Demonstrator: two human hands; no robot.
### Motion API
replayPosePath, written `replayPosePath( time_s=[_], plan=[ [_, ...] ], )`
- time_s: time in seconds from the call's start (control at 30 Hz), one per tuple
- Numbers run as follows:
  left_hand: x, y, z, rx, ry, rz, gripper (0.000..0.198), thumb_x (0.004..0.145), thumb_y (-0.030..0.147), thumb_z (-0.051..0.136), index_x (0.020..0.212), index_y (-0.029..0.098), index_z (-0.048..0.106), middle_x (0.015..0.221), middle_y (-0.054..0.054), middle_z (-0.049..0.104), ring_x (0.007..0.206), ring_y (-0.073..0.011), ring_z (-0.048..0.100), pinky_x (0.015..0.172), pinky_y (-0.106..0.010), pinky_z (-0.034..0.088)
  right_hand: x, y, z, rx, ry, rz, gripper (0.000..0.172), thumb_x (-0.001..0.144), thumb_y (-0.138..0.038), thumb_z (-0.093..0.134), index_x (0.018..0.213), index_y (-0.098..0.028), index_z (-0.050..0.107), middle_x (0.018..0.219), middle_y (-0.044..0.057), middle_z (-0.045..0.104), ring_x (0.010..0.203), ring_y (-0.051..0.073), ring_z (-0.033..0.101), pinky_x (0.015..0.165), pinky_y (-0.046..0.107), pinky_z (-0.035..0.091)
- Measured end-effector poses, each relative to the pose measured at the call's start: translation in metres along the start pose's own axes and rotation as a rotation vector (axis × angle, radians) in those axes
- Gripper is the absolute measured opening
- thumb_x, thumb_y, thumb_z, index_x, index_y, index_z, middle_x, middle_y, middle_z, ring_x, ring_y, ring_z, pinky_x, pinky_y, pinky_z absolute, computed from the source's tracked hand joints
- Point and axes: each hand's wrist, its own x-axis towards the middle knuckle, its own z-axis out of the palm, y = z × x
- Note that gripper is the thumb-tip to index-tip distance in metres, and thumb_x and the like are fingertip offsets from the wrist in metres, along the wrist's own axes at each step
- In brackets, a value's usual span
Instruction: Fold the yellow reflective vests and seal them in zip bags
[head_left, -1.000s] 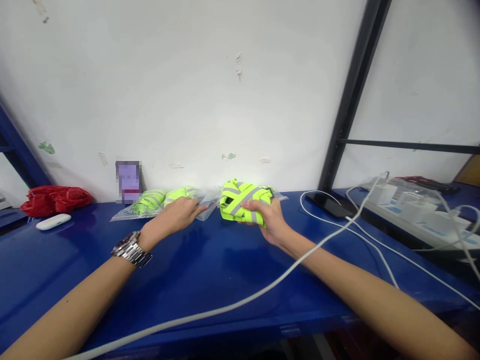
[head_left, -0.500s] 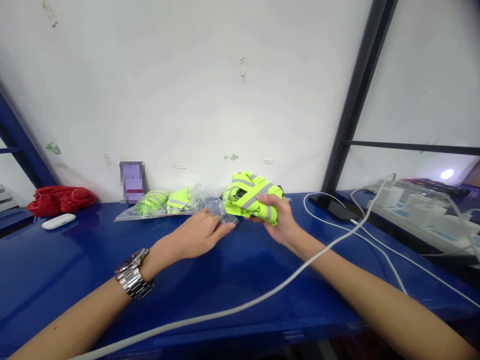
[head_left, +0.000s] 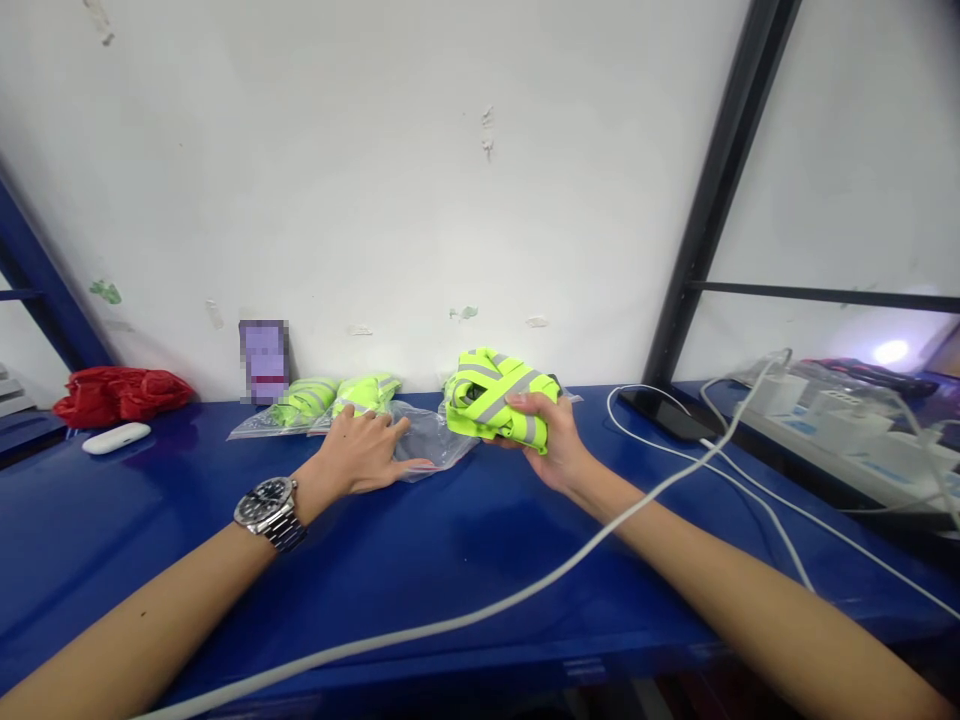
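My right hand [head_left: 556,440] grips a folded neon-yellow reflective vest [head_left: 491,395] with grey stripes, held just above the table. Fingers spread, my left hand [head_left: 361,450] rests at the left side of a clear plastic bag [head_left: 435,440] that lies flat on the blue table. Beyond that hand sits a bagged yellow vest [head_left: 369,390], partly covered by the fingers. Another bagged yellow vest [head_left: 306,402] lies to its left.
A phone [head_left: 265,360] with a blurred screen leans on the wall. At the left are a red bundle [head_left: 120,395] and a white earbud case [head_left: 116,438]. A white cable [head_left: 480,612] crosses the foreground. A dark phone [head_left: 667,413] and a power strip with chargers [head_left: 847,425] lie right.
My left hand has moved left and spread its fingers, and the clear bag now lies flatter and more in sight. My right hand still holds the vest, almost unmoved.
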Motion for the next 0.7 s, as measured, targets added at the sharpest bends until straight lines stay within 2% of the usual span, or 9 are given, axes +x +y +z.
replayPosePath(
  time_s=[0.13,0.2,0.27,0.33,0.37,0.43,0.5,0.6,0.7],
  plan=[
    [-0.01,0.008,0.001,-0.049,-0.114,-0.066,0.09,0.077,0.085,0.027,0.137,0.021,0.048,0.116,-0.025,0.061,0.095,-0.0431,0.061,0.081,-0.057,0.04,0.0,0.0,-0.001,-0.003,-0.013,-0.016,0.024,0.054,-0.024,0.074,0.076,-0.017,0.067,0.079,0.005,0.072,0.065,0.025,0.067,0.049,0.038,0.059],
    [-0.01,0.008,-0.003,-0.046,-0.113,-0.053,0.084,0.08,0.082,0.027,0.132,0.021,0.053,0.12,-0.024,0.058,0.1,-0.0447,0.058,0.081,-0.059,0.04,0.0,0.0,-0.001,-0.01,-0.011,-0.017,0.028,0.054,-0.024,0.075,0.081,-0.017,0.068,0.08,0.005,0.073,0.067,0.026,0.068,0.049,0.038,0.059],
    [-0.004,0.004,-0.008,-0.064,-0.054,0.041,0.071,0.09,0.07,0.023,0.114,0.018,0.065,0.114,-0.021,0.061,0.101,-0.0402,0.057,0.083,-0.055,0.04,0.001,0.0,-0.002,-0.012,-0.01,-0.015,0.032,0.055,-0.024,0.075,0.085,-0.017,0.069,0.08,0.005,0.073,0.067,0.026,0.068,0.048,0.037,0.059],
    [0.006,-0.002,-0.012,-0.116,0.043,0.19,0.063,0.098,0.054,0.017,0.103,0.017,0.068,0.11,-0.018,0.062,0.1,-0.0328,0.057,0.084,-0.048,0.042,0.001,0.0,-0.002,-0.007,-0.005,-0.021,0.032,0.055,-0.023,0.075,0.085,-0.016,0.069,0.08,0.006,0.073,0.064,0.025,0.068,0.047,0.037,0.058],
    [0.012,-0.005,-0.013,-0.139,0.092,0.254,0.06,0.1,0.049,0.017,0.106,0.016,0.067,0.11,-0.017,0.062,0.101,-0.0302,0.056,0.086,-0.045,0.043,0.002,-0.001,-0.003,-0.004,-0.007,-0.027,0.031,0.055,-0.023,0.075,0.084,-0.016,0.069,0.08,0.006,0.073,0.062,0.024,0.067,0.046,0.037,0.058],
    [0.021,-0.009,-0.008,-0.162,0.129,0.359,0.055,0.1,0.05,0.024,0.12,0.016,0.061,0.119,-0.018,0.059,0.107,-0.0296,0.055,0.091,-0.044,0.042,0.002,-0.001,-0.003,-0.009,-0.02,-0.046,0.03,0.056,-0.024,0.076,0.084,-0.016,0.069,0.08,0.006,0.073,0.059,0.023,0.066,0.046,0.037,0.058],
    [0.023,-0.009,0.002,-0.208,0.085,0.407,0.056,0.096,0.056,0.032,0.131,0.019,0.055,0.129,-0.018,0.055,0.114,-0.0307,0.054,0.096,-0.045,0.041,0.002,-0.001,-0.003,-0.017,-0.031,-0.057,0.028,0.056,-0.024,0.076,0.081,-0.016,0.068,0.079,0.005,0.072,0.058,0.022,0.066,0.046,0.036,0.059],
    [0.016,-0.001,0.019,-0.31,-0.029,0.34,0.06,0.097,0.058,0.026,0.14,0.023,0.045,0.135,-0.015,0.052,0.118,-0.0301,0.053,0.1,-0.044,0.041,0.003,0.0,-0.003,-0.018,-0.029,-0.061,0.023,0.055,-0.023,0.076,0.075,-0.015,0.067,0.075,0.005,0.071,0.058,0.022,0.066,0.047,0.036,0.059],
    [0.003,0.011,0.026,-0.335,-0.096,0.236,0.064,0.096,0.061,0.021,0.146,0.024,0.035,0.141,-0.016,0.046,0.126,-0.033,0.048,0.104,-0.047,0.037,0.004,0.001,-0.003,-0.02,-0.039,-0.068,0.022,0.055,-0.023,0.076,0.073,-0.015,0.066,0.075,0.005,0.071,0.059,0.022,0.066,0.048,0.036,0.06]
  ],
)
